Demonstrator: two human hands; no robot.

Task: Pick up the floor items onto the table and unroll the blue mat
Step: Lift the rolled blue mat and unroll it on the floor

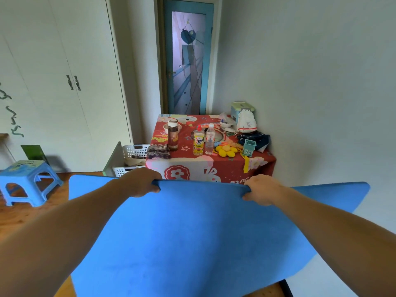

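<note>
Blue mat (192, 232) hung unrolled, its far edge gripped by the left hand (141, 183) and right hand (263, 190), near the table (214, 168).

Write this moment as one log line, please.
step: unrolling | left hand: gripping blue mat edge | right hand: same | mat: held open | table: items on it

Mat (192, 232) before table (214, 168); basket (132, 155) left of table; stool (27, 181) far left.
</note>
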